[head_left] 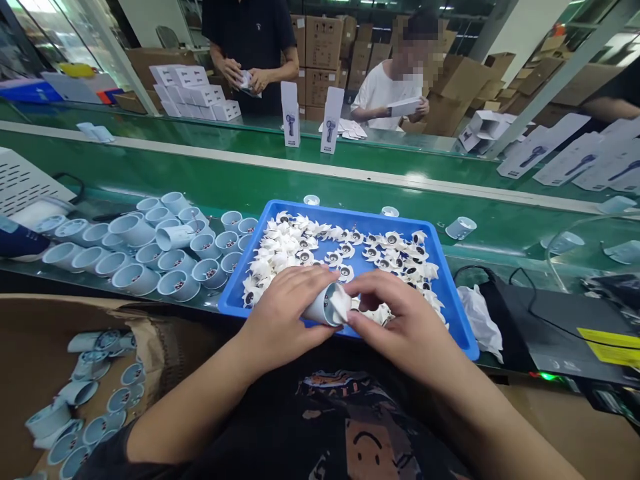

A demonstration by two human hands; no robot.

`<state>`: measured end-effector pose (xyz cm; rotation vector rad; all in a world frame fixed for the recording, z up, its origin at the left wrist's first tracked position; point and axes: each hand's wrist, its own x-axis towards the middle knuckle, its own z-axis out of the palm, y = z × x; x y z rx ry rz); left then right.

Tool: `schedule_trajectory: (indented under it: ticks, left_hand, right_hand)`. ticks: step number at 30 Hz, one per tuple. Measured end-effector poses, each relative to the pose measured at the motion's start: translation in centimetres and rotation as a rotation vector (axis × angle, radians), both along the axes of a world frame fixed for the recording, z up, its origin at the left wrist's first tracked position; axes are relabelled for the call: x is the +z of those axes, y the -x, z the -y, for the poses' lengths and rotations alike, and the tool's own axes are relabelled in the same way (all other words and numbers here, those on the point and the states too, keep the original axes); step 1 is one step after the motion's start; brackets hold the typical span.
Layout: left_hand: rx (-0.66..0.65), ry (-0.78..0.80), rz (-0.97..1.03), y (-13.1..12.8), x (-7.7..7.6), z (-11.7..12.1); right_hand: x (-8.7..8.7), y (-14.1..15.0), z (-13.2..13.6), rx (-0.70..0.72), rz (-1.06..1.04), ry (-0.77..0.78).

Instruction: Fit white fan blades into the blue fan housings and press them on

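My left hand point(290, 308) is wrapped round a light-blue plastic cylinder point(317, 308), its open end turned to the right. Between the thumb and fingers of my right hand point(395, 303) is a white fan impeller point(341, 303), held at the mouth of the cylinder and partly inside it. Both hands are over the near edge of a blue tray point(453, 293). Many white impellers point(283, 250) with dark round hubs lie in that tray. How deep the held impeller sits in the cylinder is hidden.
Many light-blue cylinders point(133, 279) stand left of the tray; more lie in a cardboard box point(150, 347) at lower left. A green conveyor belt point(240, 170) runs behind, carrying several cylinders. A black device point(545, 320) with cables is at right. Two people work beyond among white boxes point(193, 93).
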<state>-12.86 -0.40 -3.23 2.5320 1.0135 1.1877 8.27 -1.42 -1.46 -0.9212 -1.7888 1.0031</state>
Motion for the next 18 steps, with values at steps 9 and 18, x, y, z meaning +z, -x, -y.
schedule_trajectory:
  ticks: [9,18]
  left_hand:
    - [0.091,-0.144,0.062,-1.8,-0.6,1.1]
    - [0.114,-0.062,-0.027,1.6,0.6,-1.6]
  right_hand:
    - [-1.0,1.4,-0.9,-0.074,0.231,-0.283]
    - [2.0,-4.5,1.3,0.278,0.257,-0.359]
